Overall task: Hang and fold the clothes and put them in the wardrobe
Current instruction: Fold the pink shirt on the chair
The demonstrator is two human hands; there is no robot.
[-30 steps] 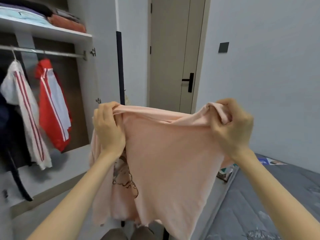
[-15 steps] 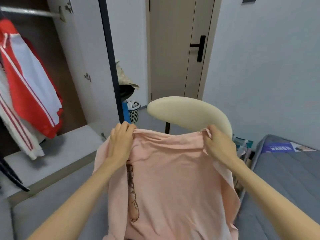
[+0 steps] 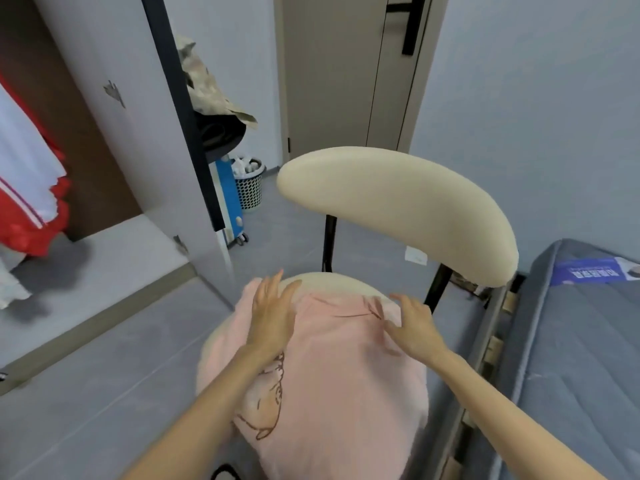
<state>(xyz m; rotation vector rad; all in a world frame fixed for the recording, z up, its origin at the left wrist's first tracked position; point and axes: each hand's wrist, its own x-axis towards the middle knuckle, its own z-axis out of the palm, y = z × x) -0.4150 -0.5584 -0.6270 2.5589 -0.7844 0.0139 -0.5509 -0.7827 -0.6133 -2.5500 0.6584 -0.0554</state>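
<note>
The single view sits at head height and tilts steeply down and forward onto the chair [image 3: 398,202], close enough that both forearms run in from the bottom edge to the left hand [image 3: 270,317] and right hand [image 3: 415,327] near centre. Its wide lens (straight edges bow outward) also takes in the wardrobe [image 3: 114,133] at left, the door [image 3: 332,71] ahead and the mattress [image 3: 581,341] at right.

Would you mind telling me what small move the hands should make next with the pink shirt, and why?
Probably smooth the shirt outward with both palms before folding. It lies spread over the chair seat, creased near its top edge, and the left hand and right hand are both open over it, gripping nothing.
</note>
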